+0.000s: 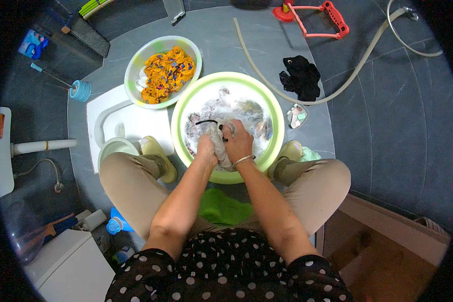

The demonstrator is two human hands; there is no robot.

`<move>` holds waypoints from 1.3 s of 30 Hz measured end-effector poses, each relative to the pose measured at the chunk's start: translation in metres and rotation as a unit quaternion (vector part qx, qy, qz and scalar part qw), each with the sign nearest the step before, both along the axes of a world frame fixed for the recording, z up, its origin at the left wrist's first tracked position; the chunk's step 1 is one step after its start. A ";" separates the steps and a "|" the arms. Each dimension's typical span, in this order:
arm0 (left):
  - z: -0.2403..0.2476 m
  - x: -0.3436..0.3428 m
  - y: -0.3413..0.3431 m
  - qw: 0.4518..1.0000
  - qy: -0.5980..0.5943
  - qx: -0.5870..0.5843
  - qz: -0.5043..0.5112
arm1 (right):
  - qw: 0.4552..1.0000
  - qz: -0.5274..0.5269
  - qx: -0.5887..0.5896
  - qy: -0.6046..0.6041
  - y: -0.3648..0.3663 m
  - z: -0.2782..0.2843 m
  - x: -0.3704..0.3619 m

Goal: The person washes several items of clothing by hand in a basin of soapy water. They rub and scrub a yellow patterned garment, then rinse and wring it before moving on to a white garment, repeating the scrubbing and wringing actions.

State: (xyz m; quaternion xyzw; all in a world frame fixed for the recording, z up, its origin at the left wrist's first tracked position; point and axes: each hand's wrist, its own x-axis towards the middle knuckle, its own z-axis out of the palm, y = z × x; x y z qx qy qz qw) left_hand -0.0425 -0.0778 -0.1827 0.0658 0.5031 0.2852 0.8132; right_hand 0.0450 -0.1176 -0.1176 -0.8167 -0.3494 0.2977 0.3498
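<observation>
Before me stands a round basin [277, 123] with a pale green rim, full of white suds and wet dark cloth. Over its near part I hold a light grey garment [220, 150] with a black cord, bunched lengthwise. My left hand [206, 150] is closed round its left side. On the other side my right hand [240, 143], with a bracelet at the wrist, grips the same garment, fingers bent against it. Parts of the garment are hidden by my hands. The wet laundry [250, 106] under the foam cannot be told apart piece by piece.
A second basin [129, 75] holds orange patterned cloth [168, 73], beyond a white squat toilet [98, 118]. Black cloth [301, 78] lies by a beige hose [251, 65] at right. A soap dish [297, 116] sits beside the basin. A blue-capped bottle [117, 221] stands near my left leg.
</observation>
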 end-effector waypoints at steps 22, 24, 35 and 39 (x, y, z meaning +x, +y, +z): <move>0.015 -0.024 0.013 0.980 0.007 0.038 -0.193 | 0.984 0.030 0.175 0.036 -0.029 -0.038 -0.029; 0.053 -0.026 0.015 0.962 0.107 0.125 -0.218 | 0.972 0.022 0.182 0.146 -0.029 -0.037 -0.023; 0.219 -0.008 0.021 0.776 0.087 0.549 -0.298 | 0.813 -0.249 0.118 0.512 -0.019 -0.134 0.085; 0.221 -0.033 0.037 0.817 -0.002 0.497 -0.292 | 0.525 -0.097 0.211 0.819 -0.008 -0.056 0.072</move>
